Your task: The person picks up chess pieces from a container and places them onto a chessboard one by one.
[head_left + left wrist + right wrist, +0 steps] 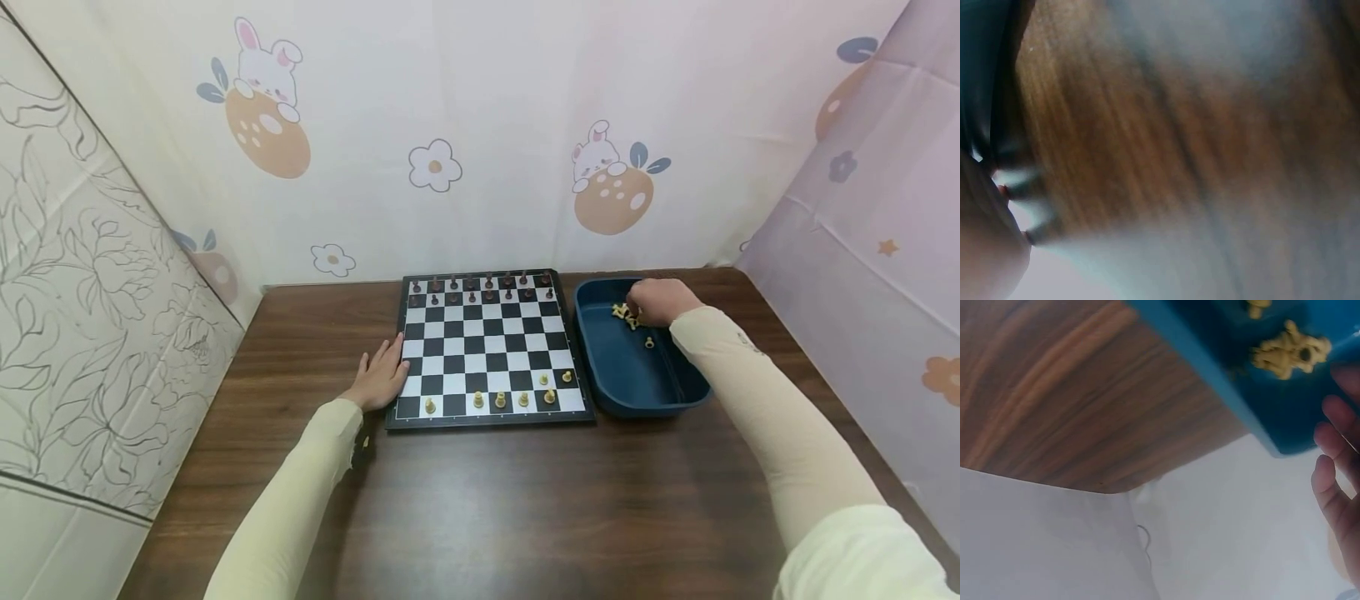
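Several yellow pieces (1280, 357) in the tray (621, 367) are apparently being picked through by the right hand (663, 302), grip indeterminable; single-piece pinching seems required.

The checkered board (483, 342) lies flat touching the left hand (381, 375), dark pieces (489, 293) standing in two rows beyond that hand, yellow pieces (500, 400) standing to its right, and loose pieces (621, 311) heaped in the blue tray (633, 375) below the right hand (663, 302).

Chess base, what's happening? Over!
Left hand touching chessboard edge. Right hand in blue tray by yellow pieces, grip unclear. Nothing visibly in the way.
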The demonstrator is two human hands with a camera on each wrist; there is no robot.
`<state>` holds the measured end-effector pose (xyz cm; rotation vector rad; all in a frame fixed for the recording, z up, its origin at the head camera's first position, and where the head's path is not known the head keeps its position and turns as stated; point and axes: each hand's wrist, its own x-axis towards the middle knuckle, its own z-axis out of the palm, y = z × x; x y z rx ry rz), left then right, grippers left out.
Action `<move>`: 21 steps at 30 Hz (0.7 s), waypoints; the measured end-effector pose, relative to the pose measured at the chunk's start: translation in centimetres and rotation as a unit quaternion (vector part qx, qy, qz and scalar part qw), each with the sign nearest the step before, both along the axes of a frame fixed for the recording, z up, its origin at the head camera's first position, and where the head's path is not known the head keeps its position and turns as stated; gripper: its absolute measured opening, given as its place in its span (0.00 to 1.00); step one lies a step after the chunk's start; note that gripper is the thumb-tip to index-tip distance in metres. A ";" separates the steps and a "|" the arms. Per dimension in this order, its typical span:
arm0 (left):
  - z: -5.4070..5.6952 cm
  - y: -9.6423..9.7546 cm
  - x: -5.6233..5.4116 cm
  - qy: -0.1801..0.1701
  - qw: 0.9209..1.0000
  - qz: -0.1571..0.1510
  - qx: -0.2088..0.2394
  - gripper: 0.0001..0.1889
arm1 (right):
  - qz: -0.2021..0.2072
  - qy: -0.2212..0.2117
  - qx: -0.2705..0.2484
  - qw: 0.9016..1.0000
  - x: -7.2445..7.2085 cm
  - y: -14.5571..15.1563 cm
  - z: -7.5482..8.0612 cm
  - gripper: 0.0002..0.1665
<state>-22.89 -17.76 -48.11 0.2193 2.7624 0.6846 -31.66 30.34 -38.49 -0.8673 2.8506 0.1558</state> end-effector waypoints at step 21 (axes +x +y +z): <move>0.2 0.1 0.1 -0.002 1.000 0.003 -0.003 0.33 | 0.102 0.090 0.067 0.988 1.3 1.9 -3.5 0.11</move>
